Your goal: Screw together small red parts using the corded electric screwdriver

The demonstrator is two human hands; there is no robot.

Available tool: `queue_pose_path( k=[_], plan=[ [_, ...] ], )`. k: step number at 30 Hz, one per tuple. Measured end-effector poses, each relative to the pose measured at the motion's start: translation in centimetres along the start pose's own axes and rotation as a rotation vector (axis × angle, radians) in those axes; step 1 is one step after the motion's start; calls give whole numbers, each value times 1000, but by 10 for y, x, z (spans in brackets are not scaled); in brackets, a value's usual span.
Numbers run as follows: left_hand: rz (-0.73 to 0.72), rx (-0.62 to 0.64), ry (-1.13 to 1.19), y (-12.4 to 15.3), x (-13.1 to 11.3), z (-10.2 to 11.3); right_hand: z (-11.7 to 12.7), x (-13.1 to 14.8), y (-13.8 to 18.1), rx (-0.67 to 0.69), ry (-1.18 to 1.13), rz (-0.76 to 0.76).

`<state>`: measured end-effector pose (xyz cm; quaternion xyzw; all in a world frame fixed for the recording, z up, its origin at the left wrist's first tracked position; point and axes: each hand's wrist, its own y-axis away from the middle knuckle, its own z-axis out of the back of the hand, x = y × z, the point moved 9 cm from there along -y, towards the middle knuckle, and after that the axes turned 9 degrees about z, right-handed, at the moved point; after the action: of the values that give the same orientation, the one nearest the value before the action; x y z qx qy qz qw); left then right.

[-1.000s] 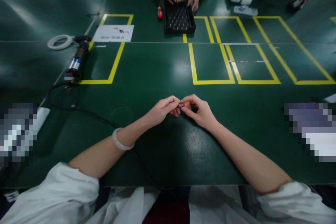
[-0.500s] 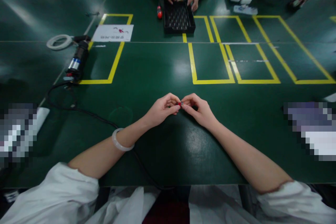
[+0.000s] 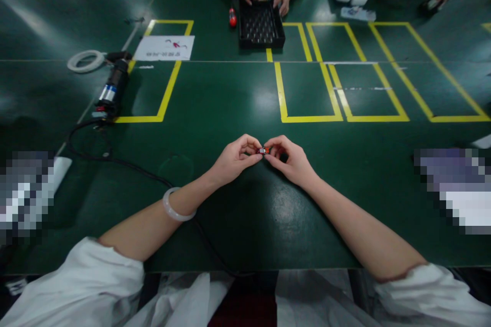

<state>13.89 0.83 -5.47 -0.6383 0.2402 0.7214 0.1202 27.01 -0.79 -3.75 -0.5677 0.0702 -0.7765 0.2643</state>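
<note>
My left hand (image 3: 235, 159) and my right hand (image 3: 288, 160) meet fingertip to fingertip just above the green table (image 3: 230, 102), near its middle. Both pinch one small red-orange part (image 3: 263, 150) between thumb and fingers. The part is tiny and partly covered by the fingertips, so its shape stays unclear. A pale bangle (image 3: 174, 207) circles my left wrist.
A black cable (image 3: 126, 163) runs under my left forearm to a black cylindrical tool (image 3: 111, 87). A tape roll (image 3: 82, 60) and a white sheet (image 3: 164, 47) lie far left. Across the table a person's hands rest at a black tray (image 3: 261, 26) beside a red item (image 3: 232, 18).
My fingers have shifted slightly on the small part and turned it; both hands stay in the same spot.
</note>
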Motion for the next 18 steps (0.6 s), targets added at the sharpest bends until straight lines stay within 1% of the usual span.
queue_pose_path(
  k=[13, 18],
  plan=[
    [32, -10, -87, 1, 0, 0, -1, 2, 0, 5, -6, -1],
    [-5, -7, -125, 3, -6, -2, 0, 2, 0, 3, -6, -31]
  ],
)
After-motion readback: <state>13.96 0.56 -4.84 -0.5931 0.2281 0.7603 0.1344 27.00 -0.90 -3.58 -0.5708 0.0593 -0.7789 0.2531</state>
